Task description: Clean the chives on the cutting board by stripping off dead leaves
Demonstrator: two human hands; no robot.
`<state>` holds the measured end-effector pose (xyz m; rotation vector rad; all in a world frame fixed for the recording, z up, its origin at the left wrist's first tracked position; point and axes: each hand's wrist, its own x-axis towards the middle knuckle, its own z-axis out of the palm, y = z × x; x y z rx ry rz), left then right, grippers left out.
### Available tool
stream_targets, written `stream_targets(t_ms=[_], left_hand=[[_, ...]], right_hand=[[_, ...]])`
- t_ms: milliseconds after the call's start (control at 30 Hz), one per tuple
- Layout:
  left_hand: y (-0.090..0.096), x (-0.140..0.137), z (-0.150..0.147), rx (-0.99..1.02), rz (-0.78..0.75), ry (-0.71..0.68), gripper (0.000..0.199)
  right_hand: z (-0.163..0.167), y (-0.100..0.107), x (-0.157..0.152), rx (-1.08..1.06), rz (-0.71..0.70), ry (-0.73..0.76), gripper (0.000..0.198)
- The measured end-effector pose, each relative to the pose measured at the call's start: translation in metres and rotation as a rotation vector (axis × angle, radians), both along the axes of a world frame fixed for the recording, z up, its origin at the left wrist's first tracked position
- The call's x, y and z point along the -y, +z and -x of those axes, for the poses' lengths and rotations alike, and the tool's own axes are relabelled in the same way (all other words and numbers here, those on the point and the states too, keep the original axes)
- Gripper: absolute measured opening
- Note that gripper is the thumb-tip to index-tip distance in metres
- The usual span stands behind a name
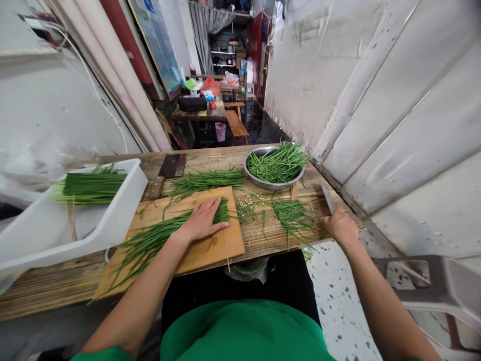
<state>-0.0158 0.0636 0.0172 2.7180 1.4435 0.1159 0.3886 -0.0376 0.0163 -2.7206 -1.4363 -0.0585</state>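
My left hand (203, 219) lies flat, fingers stretched out and thumb apart, on a bunch of garlic chives (158, 235) on the wooden cutting board (210, 255). The cut ends of the chives point right, near the board's right edge. A thin straw-like tie (226, 250) hangs over the board's front. At the table's right end, my right hand (342, 226) is closed round a knife (328, 199), its blade pointing up and away. A loose pile of chives (292, 216) lies between the knife and the board, with small pale cut ends (247, 206) scattered beside it.
A metal bowl (255, 180) heaped with chives stands at the back right. More chives (210, 181) lie behind the board, near a cleaver (173, 165). A white bin (124, 200) with a chive bundle fills the left. A plastic stool (432, 281) stands at right, by the wall.
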Motion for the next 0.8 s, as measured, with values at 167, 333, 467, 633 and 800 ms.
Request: stream_targets(t_ms=[167, 333, 467, 633, 800], left_hand=[[0.01, -0.003, 0.004, 0.179, -0.144, 0.05, 0.091], [0.026, 0.002, 0.018, 0.387, -0.326, 0.076, 0.088], [0.033, 0.006, 0.03, 0.452, -0.363, 0.115, 0.084], [0.029, 0.01, 0.022, 0.442, -0.349, 0.038, 0.082], [0.009, 0.01, -0.009, 0.265, -0.243, 0.069, 0.085]], right_hand=[[0.007, 0.038, 0.037, -0.101, -0.278, -0.094, 0.035], [0.07, 0.064, 0.063, -0.786, -0.391, 0.277, 0.024], [0.135, 0.052, 0.051, -1.193, -0.085, 0.602, 0.009], [0.169, 0.031, 0.018, -1.242, 0.148, 0.775, 0.01], [0.151, 0.035, 0.01, -0.813, -0.088, 0.664, 0.015]])
